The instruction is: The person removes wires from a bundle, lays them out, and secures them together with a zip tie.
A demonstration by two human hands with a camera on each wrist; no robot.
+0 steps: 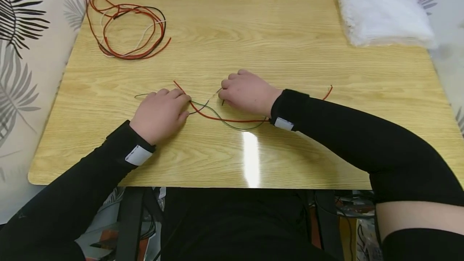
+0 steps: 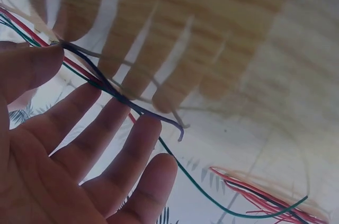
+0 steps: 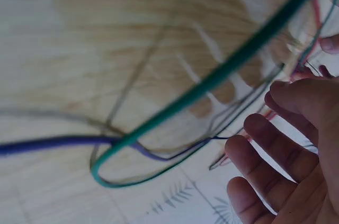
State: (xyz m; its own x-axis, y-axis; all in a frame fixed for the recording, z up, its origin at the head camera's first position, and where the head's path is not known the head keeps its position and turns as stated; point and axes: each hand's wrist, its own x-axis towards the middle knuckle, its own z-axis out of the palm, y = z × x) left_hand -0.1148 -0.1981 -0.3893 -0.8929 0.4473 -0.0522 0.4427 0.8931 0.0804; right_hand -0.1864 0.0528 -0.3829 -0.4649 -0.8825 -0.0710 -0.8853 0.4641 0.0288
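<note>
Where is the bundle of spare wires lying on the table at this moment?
In the head view, the bundle of spare wires lies at the table's far left corner, apart from both hands.

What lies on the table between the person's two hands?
In the head view, a red wire and a green wire cross on the table between the left hand and the right hand.
</note>
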